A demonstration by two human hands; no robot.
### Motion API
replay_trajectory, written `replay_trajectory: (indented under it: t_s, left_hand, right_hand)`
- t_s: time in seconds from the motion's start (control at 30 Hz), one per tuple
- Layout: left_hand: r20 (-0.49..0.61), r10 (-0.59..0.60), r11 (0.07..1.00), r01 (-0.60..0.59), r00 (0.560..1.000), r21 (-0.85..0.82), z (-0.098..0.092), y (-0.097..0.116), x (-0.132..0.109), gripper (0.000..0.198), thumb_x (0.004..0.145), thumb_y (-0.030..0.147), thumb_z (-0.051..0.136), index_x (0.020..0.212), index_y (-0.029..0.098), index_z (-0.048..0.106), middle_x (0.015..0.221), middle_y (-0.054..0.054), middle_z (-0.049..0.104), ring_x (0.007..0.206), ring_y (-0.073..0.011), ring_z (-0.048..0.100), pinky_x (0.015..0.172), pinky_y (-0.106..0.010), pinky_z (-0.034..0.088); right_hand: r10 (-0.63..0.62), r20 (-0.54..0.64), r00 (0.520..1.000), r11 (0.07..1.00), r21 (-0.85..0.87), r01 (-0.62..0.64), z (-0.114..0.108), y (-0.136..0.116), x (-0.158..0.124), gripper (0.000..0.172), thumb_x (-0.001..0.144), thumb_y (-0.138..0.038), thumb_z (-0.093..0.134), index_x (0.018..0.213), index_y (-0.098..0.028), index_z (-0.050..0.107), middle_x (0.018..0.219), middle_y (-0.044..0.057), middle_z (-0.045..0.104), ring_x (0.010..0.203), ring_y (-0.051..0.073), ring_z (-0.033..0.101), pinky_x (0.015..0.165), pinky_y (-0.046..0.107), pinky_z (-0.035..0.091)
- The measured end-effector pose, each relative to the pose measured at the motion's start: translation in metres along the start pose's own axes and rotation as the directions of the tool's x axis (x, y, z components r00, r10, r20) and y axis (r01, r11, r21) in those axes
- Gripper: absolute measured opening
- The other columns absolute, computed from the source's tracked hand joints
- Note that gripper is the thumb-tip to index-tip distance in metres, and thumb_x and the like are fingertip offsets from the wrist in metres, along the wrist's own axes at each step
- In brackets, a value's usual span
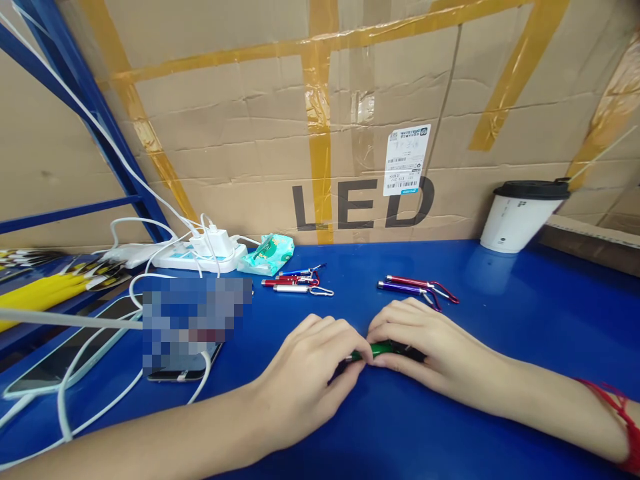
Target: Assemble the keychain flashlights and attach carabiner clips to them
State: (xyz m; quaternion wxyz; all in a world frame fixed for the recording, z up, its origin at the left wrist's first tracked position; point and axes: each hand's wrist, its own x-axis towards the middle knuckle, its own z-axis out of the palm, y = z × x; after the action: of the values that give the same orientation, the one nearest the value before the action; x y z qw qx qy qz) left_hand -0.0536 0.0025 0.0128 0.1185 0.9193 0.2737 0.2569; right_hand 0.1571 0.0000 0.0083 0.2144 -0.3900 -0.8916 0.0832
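Between the fingers of both hands is a small green keychain flashlight, a shiny metal tube mostly covered by the fingers. My left hand pinches its left end. My right hand grips the right end, where a dark part shows under the fingers. Beyond the right hand lie a red flashlight and a purple flashlight, each with a carabiner clip. Behind the left hand sits a group of similar ones: a white flashlight, a blue flashlight and red ones.
Left on the blue table are a blurred-out phone, another phone and white cables around a power strip. A teal packet sits beside the strip. A lidded paper cup stands back right, before a large cardboard box.
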Motion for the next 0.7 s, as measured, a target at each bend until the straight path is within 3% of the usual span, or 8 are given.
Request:
replay_trajectory:
  t_s: [0.23, 0.47, 0.7]
  left_hand:
    - [-0.042, -0.157, 0.987, 0.156, 0.987, -0.023, 0.0015, 0.0025, 0.0002, 0.010, 0.088, 0.025, 0.049, 0.098, 0.025, 0.052, 0.085, 0.005, 0.061, 0.077, -0.0120, 0.053, 0.073, -0.026, 0.037]
    - [-0.057, -0.053, 0.995, 0.047, 0.997, -0.089, 0.0011, -0.0004, -0.0008, 0.005, 0.088, 0.021, 0.050, 0.087, 0.020, 0.055, 0.081, 0.002, 0.060, 0.075, -0.0121, 0.052, 0.070, -0.025, 0.040]
    - [-0.036, 0.048, 0.997, -0.049, 0.998, -0.052, 0.0003, -0.0034, -0.0023, 0.018, 0.086, 0.007, 0.046, 0.080, 0.019, 0.057, 0.088, 0.000, 0.060, 0.080, -0.0119, 0.052, 0.072, -0.025, 0.040]
  right_hand:
    - [0.050, -0.079, 0.996, 0.998, -0.023, -0.052, -0.0002, 0.0025, 0.0014, 0.031, 0.089, -0.037, 0.035, 0.097, -0.025, 0.062, 0.091, -0.002, 0.061, 0.083, 0.000, 0.052, 0.077, 0.014, 0.034]
    - [0.016, -0.008, 1.000, 1.000, -0.005, -0.016, -0.0016, -0.0003, 0.0000, 0.032, 0.088, -0.039, 0.035, 0.103, -0.027, 0.061, 0.092, -0.001, 0.060, 0.084, 0.000, 0.050, 0.077, 0.013, 0.034]
    - [0.057, 0.125, 0.990, 0.988, 0.133, -0.074, -0.0016, -0.0039, -0.0028, 0.037, 0.088, -0.042, 0.033, 0.112, -0.028, 0.058, 0.094, 0.000, 0.058, 0.084, -0.002, 0.051, 0.076, 0.008, 0.039]
